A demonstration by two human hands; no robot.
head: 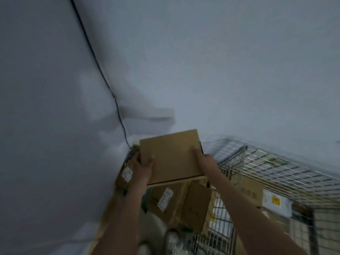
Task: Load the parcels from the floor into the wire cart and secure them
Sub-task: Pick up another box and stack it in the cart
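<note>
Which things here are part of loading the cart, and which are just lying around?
Job: flat cardboard box held by left hand and right hand; wire cart; labelled parcels below.
Lying about: black cable on wall; shoe.

The box (170, 155) is plain tan cardboard, as are the parcels (184, 201) below it, which carry white labels (165, 199) with dark print. One label (276, 201) has a yellow-orange square, the cart (276, 168) is silvery wire grid, and the wall (220, 61) is pale grey-blue with a black cable (100, 70).

Both hands, left hand (144, 167) and right hand (204, 159), gripped a flat cardboard parcel (171, 155) above floor parcels (176, 203) beside the wire cart (276, 168).
</note>
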